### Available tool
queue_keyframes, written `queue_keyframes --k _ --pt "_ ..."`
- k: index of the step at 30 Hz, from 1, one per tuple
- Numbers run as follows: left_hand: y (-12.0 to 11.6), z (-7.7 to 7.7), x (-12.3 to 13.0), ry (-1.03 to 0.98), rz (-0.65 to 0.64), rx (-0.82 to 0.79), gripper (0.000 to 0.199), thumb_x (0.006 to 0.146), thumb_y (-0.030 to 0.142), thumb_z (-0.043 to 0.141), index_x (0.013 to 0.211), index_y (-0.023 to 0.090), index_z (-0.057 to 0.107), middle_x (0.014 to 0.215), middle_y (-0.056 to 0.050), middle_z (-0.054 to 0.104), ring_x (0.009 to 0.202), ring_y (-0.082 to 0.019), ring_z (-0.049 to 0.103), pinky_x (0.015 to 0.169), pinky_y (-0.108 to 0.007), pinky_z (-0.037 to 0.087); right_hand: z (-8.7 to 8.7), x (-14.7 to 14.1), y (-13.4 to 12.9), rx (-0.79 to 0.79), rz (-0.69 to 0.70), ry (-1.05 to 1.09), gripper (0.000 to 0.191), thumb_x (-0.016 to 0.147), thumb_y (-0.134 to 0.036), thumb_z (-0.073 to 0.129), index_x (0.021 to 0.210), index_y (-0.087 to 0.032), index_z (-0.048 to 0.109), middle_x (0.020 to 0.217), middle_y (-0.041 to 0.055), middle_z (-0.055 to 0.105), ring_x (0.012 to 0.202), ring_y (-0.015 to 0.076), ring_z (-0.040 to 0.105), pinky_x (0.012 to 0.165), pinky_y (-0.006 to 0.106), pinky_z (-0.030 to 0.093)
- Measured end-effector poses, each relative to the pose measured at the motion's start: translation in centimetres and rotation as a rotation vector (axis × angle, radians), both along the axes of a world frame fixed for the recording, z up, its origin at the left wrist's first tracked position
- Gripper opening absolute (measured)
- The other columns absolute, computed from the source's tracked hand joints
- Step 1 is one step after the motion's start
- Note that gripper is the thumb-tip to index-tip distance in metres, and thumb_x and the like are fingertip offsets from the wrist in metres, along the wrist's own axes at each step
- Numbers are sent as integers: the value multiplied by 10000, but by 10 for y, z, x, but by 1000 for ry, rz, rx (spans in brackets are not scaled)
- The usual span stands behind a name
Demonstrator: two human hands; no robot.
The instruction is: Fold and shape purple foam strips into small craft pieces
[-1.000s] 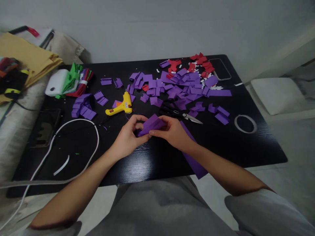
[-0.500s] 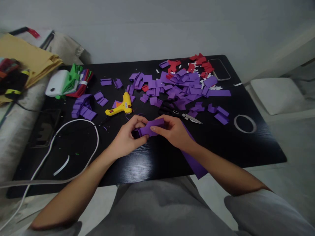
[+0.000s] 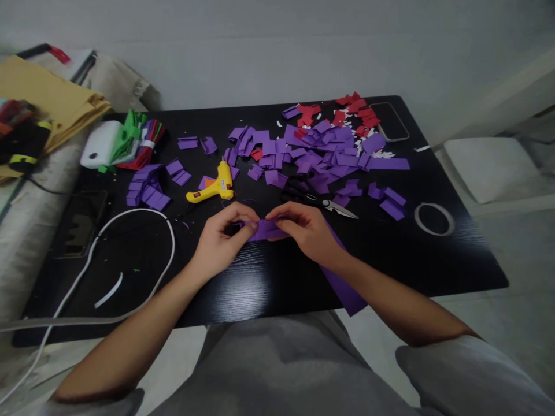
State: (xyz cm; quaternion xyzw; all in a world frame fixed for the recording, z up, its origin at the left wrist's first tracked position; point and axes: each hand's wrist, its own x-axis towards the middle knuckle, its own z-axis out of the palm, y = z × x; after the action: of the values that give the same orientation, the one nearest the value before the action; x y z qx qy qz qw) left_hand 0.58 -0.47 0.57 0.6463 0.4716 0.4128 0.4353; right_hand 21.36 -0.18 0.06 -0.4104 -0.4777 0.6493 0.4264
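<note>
Between my hands is a folded piece of purple paper (image 3: 263,230), low over the front middle of the table. My left hand (image 3: 223,234) pinches its left end, thumb on the near side. The right end is gripped by my right hand (image 3: 306,228), whose fingers cover part of it. A long purple paper strip (image 3: 344,289) lies under my right wrist and overhangs the table's front edge. Just beyond my hands are a yellow hot glue gun (image 3: 212,186) and black-handled scissors (image 3: 323,202).
Many purple folded pieces (image 3: 321,151) and red scraps (image 3: 359,110) are heaped at the back right. A roll of clear tape (image 3: 433,219) lies at the right. Bundled paper strips (image 3: 139,141) rest at the back left. A white cable (image 3: 171,231) loops over the left side.
The purple piece, raised and tilted earlier, is now pressed flatter and lower between my fingers. My right fingers have shifted onto its top edge. The table things look unmoved.
</note>
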Motion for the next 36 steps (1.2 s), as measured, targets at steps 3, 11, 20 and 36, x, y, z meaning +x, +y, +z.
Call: queue_keyframes --k 3,11,20,36 --pt "-1 -1 -1 49 7 58 34 901 201 711 911 205 743 896 -14 769 842 -164 708 818 -295 548 3 1 -1 -106 46 91 175 826 -321 789 977 -235 783 954 8 746 934 192 725 820 366 687" --pt "-3 -4 -7 185 -27 238 62 917 192 702 943 219 751 912 -8 773 916 -188 704 965 -353 525 -5 -4 2 -120 13 -28 402 720 -513 926 870 -171 775 847 17 743 765 166 724 757 353 689" --pt "-1 -3 -4 237 -58 19 190 961 395 712 1021 221 759 898 -15 774 871 -184 712 824 -306 527 -8 -2 0 82 7 -237 211 863 -397 804 893 -189 786 809 22 746 687 161 689 681 324 607" --pt "6 -2 -12 183 -106 -60 214 924 418 776 1023 232 814 929 -33 807 850 -194 731 807 -324 552 -2 5 9 153 -25 -217 341 821 -509 856 802 -185 752 728 -4 707 664 137 647 636 274 554"
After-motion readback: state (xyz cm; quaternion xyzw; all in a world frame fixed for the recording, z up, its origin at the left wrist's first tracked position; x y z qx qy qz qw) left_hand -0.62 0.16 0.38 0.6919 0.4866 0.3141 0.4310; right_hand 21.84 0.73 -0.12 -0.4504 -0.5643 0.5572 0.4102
